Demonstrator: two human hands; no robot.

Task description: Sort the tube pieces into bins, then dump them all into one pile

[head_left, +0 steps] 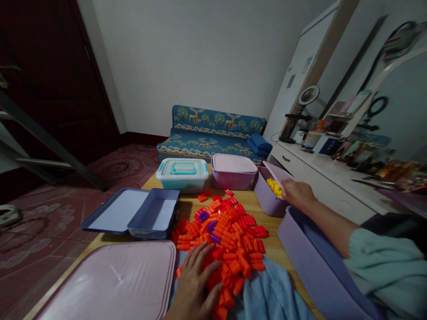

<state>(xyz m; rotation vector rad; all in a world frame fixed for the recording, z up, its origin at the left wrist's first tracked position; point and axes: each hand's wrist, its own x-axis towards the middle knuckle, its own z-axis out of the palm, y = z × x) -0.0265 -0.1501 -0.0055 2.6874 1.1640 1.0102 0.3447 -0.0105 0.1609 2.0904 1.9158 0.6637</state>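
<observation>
Left hand spread over a heap of orange and red pieces

The pile of pieces (225,226) sits loose and uneven on the bench (271,222), mostly bright orange, with red ones toward its far and right sides and a few purple pieces (211,226) near the middle. Many look like short ribbed tubes joined side by side. A blue cloth (273,289) shows under its near edge.

Left of the pile lies a blue hinged case (150,234), lid folded back; nearer than that, a large pale pink lid (123,280) lies flat. Beyond the pile stand a teal box (183,183) and a lidded purple bin (233,180). To its far right, a small purple bin (263,195) holds yellow pieces (274,187), with a tilted lid (276,171) behind them. A long purple bin (310,262) flanks its right side, under the right forearm.

The left hand (196,280) covers the pile's near-left part, fingers fanned and touching pieces, gripping none visibly. The right hand (296,193) is well apart from the pile, at the small bin's right rim; its fingers are partly hidden, so their grip cannot be told.
</observation>
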